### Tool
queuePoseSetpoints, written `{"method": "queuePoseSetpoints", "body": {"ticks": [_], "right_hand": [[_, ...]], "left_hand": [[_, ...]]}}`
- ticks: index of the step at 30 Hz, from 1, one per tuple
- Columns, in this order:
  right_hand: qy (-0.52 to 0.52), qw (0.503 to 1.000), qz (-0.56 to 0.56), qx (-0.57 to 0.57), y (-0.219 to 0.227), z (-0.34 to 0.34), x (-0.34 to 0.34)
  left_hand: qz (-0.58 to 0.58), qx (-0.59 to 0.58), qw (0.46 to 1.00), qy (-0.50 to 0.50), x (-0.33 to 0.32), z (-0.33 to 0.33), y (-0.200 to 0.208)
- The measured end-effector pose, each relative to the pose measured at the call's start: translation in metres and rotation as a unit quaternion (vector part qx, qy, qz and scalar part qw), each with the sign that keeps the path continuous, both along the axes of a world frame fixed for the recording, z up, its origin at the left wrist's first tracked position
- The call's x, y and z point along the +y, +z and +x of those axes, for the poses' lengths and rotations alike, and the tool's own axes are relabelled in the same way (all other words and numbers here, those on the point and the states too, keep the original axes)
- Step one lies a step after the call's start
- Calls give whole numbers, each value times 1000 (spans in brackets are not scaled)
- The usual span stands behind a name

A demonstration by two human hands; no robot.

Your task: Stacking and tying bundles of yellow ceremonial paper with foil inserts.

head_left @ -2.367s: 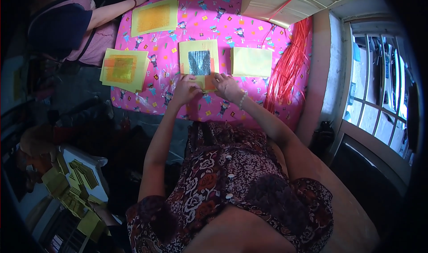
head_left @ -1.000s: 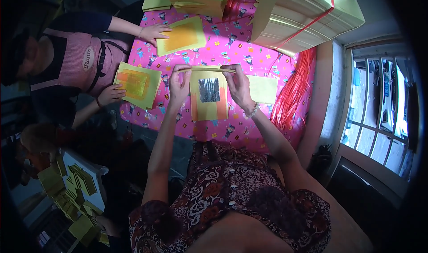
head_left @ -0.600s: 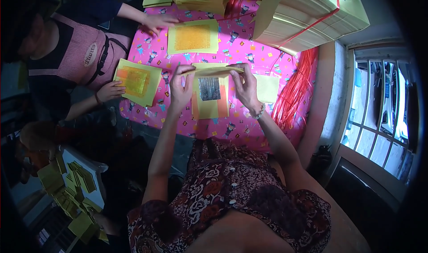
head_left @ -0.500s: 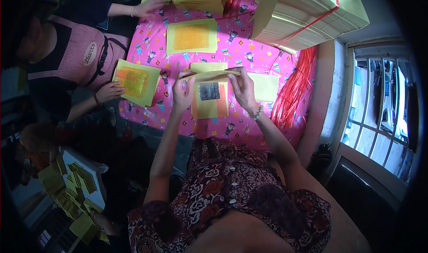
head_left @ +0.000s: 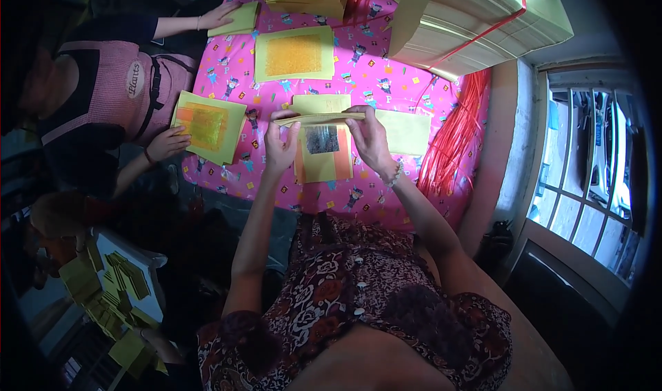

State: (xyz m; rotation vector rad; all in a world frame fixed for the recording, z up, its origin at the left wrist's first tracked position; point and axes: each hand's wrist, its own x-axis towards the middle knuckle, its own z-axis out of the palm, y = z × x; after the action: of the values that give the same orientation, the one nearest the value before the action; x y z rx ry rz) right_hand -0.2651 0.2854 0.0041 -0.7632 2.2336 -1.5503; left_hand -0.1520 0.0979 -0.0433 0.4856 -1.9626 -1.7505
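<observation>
Both my hands are closed on the ends of a thin wad of yellow paper [head_left: 321, 119], seen nearly edge-on above the table. My left hand [head_left: 281, 146] pinches its left end with the thumb on the near side. At the right end, my right hand [head_left: 371, 143] grips it the same way, a beaded bracelet on the wrist. Just below the wad lies a yellow sheet [head_left: 318, 167] with orange bands and a dark, shiny foil square [head_left: 323, 140]. Another yellow sheet [head_left: 321, 103] shows behind the wad, and a plain yellow sheet [head_left: 403, 132] lies beside my right hand.
A person at the left has one hand [head_left: 169, 145] on a yellow sheet with an orange-gold square [head_left: 207, 125], the other on yellow paper [head_left: 236, 20]. Beyond are a gold-squared sheet [head_left: 294, 54], a tied paper stack [head_left: 483, 29] and red strands [head_left: 452, 143] on the pink tablecloth [head_left: 265, 177].
My right hand has shifted slightly left and the wad lies a little flatter between my hands. The other person's far hand has drawn yellow paper toward the table's left edge.
</observation>
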Motion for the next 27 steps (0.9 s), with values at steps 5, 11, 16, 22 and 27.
{"method": "queuePoseSetpoints", "body": {"ticks": [5,11,16,22,27], "right_hand": [[9,1000,11,-5,1,0,-2],[18,998,15,50,14,-18,-11],[57,995,-56,56,-5,-23,2],[135,989,-17,48,-48,38,48],[99,993,55,-45,-67,57,58]], "left_hand": [[15,12,1000,14,-3,-1,-7],[36,-10,999,13,-19,-9,5],[-10,69,996,-48,-18,-4,17],[1,-84,991,-100,14,70,-27],[29,-153,984,-85,31,86,-58]]}}
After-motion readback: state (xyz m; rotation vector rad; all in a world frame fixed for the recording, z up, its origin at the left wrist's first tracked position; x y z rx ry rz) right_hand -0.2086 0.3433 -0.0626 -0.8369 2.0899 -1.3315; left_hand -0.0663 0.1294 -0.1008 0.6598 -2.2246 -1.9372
